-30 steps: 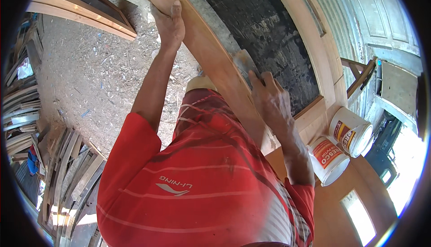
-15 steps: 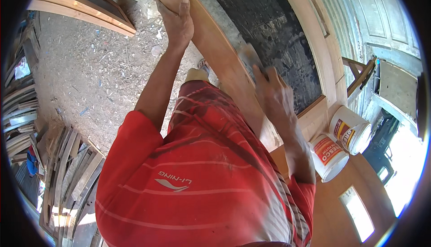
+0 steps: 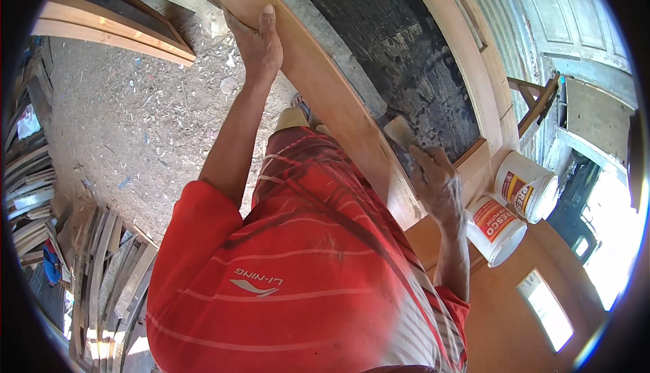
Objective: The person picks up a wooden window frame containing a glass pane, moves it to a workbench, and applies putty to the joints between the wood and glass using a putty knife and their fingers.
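My left hand (image 3: 258, 46) rests around the near edge of a long reddish-brown wooden plank (image 3: 308, 68), thumb on its upper face and fingers out of sight beneath. My right hand (image 3: 437, 180) is closed on a small flat tool with a pale tan, squared end (image 3: 399, 131); its kind cannot be made out, and the grip hides its handle. The tool's end is over the dark strip just inside the plank, near its right end. Beyond the plank lies a black, scuffed panel (image 3: 406, 48) with wooden members around it.
Two white buckets (image 3: 497, 232) with coloured labels stand at the right, near a brown board (image 3: 487, 305). Stacked wood offcuts (image 3: 112, 271) lie at the lower left. Another wooden frame (image 3: 115, 27) is at the upper left. Wood chips cover the floor (image 3: 135, 115).
My right hand has moved a short way toward me and to the right along the plank with the tool. My left hand keeps its hold; the whole view has shifted slightly.
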`<action>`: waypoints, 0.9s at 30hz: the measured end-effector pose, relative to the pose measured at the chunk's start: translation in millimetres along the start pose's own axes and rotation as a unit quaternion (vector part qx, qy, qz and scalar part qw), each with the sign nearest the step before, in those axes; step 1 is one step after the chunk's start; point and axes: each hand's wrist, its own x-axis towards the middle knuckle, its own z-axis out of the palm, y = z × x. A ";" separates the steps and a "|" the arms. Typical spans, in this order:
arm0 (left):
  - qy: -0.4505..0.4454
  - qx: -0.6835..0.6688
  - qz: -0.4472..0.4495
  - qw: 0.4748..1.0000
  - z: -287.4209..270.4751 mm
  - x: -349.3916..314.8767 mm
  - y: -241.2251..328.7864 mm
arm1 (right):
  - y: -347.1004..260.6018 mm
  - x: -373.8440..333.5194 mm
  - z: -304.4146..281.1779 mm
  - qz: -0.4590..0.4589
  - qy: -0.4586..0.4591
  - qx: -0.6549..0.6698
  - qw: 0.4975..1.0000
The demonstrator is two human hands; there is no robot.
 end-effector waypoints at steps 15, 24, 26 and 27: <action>0.002 0.018 0.003 1.000 2.0 3.4 -7.5 | 11.4 9.4 -2.6 -0.045 0.013 0.015 0.999; 0.051 0.037 0.037 0.997 5.7 -2.3 2.1 | 5.7 16.3 7.2 -0.064 -0.016 0.005 0.998; 0.052 0.050 0.024 0.997 8.8 -3.4 1.8 | -8.5 38.5 7.3 -0.067 -0.035 -0.029 0.997; 0.060 0.050 0.021 0.997 9.1 -3.6 -1.2 | -11.8 46.4 5.6 -0.073 -0.040 -0.031 0.996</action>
